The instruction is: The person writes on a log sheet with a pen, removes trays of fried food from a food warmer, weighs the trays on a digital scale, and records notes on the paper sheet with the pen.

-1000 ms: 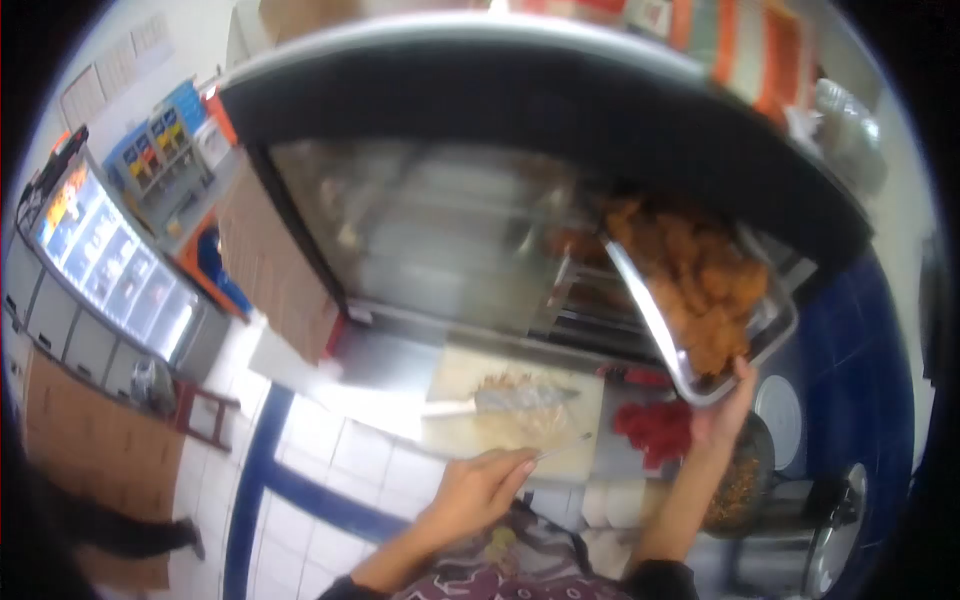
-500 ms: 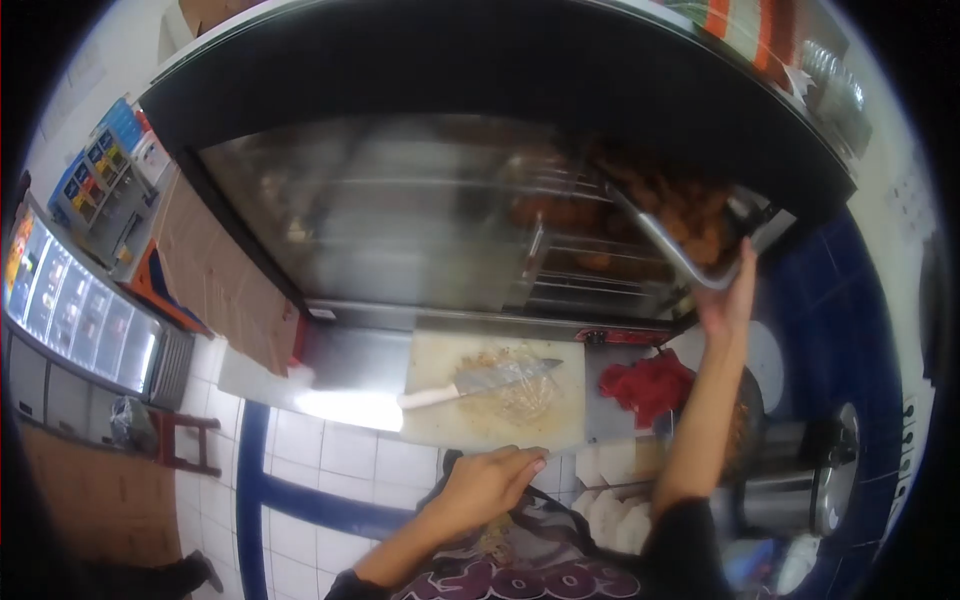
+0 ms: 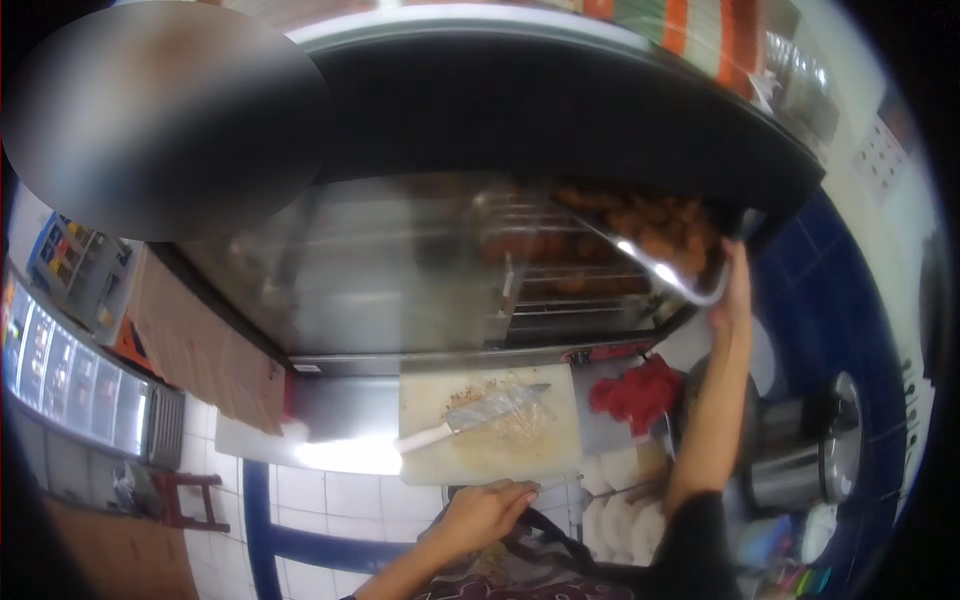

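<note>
No text, brand or number can be read. Several things carry marks too small or blurred to make out. At 8 o'clock, a small white sticker (image 3: 306,368) sits on the lower frame of a black glass-fronted cabinet (image 3: 540,110). At 9 o'clock, the fronts of colourful packets (image 3: 68,248) show only as patches of colour. At 2 o'clock, a pale sheet (image 3: 881,155) with rows of dark marks is on the wall (image 3: 902,290). At 6 o'clock, purple pale-edged shapes on the wearer's clothing (image 3: 500,568) are cut off by the bottom edge.
</note>
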Action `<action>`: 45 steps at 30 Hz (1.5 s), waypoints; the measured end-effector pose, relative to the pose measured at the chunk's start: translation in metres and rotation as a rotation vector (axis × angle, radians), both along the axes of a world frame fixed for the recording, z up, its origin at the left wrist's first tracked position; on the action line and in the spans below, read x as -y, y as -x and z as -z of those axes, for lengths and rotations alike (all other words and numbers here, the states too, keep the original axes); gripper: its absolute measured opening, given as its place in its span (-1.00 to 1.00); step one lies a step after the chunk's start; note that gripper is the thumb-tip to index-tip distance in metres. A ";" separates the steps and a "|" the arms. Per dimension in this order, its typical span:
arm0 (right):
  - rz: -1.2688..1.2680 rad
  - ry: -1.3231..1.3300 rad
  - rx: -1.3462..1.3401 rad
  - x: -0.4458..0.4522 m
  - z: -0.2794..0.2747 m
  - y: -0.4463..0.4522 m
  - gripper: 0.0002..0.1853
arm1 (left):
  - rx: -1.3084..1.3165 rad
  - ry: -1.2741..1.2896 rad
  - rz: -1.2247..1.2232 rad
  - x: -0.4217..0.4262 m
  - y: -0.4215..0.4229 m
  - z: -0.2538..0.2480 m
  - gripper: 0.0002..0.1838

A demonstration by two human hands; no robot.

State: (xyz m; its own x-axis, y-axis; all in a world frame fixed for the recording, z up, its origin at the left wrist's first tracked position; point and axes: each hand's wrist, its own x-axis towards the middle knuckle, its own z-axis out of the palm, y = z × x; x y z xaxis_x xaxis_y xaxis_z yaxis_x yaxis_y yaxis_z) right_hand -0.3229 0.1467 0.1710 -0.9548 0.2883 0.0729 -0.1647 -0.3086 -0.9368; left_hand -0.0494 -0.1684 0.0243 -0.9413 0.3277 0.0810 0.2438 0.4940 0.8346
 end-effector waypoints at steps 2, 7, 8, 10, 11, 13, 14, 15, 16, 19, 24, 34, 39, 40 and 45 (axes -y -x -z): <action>-0.031 0.022 0.044 -0.015 -0.004 0.015 -0.47 | 0.035 0.011 0.049 0.000 -0.001 0.002 -0.74; -0.046 0.221 0.092 -0.022 0.011 0.041 -0.38 | 0.056 0.063 0.127 0.002 -0.002 0.010 -0.72; -0.074 0.409 -0.025 -0.018 0.022 0.035 -0.34 | 0.050 0.062 0.126 0.003 -0.005 0.012 -0.72; 0.038 0.503 -0.188 0.012 0.035 0.014 -0.27 | 0.084 0.070 0.137 0.005 -0.006 0.015 -0.71; 0.182 0.412 -0.226 0.047 0.041 0.000 -0.24 | 0.071 0.069 0.124 0.006 -0.005 0.015 -0.71; 0.293 0.169 -0.181 0.073 0.049 -0.005 -0.33 | 0.092 0.055 0.128 0.013 -0.009 0.014 -0.70; 0.282 0.117 -0.188 0.075 0.056 0.002 -0.41 | 0.094 0.066 0.125 0.017 -0.011 0.013 -0.70; 0.277 0.065 -0.198 0.076 0.061 0.008 -0.48 | 0.107 0.055 0.110 0.022 -0.012 0.013 -0.70; 0.339 0.097 -0.214 0.081 0.050 0.015 -0.59 | 0.117 0.044 0.100 0.026 -0.010 0.013 -0.69; 0.311 0.181 -0.191 0.069 0.036 0.039 -0.61 | 0.144 0.029 0.096 0.037 -0.010 0.025 -0.68; 0.215 0.084 -0.167 0.062 0.024 0.065 -0.63 | 0.234 0.046 0.180 0.036 -0.012 0.016 -0.69; 0.008 -0.263 -0.156 0.013 0.126 -0.182 -0.77 | -0.047 0.319 0.444 -0.001 -0.050 0.064 -0.54; 0.220 -0.506 0.583 -0.023 0.325 -0.537 -0.40 | 0.149 0.357 0.935 -0.120 -0.110 0.055 -0.64; 0.352 -0.654 0.643 -0.017 0.372 -0.618 -0.29 | 0.148 0.283 1.018 -0.147 -0.136 0.058 -0.69; 0.858 0.047 1.016 0.025 0.305 -0.934 -0.20 | 0.010 0.134 1.510 -0.256 -0.322 0.033 -0.76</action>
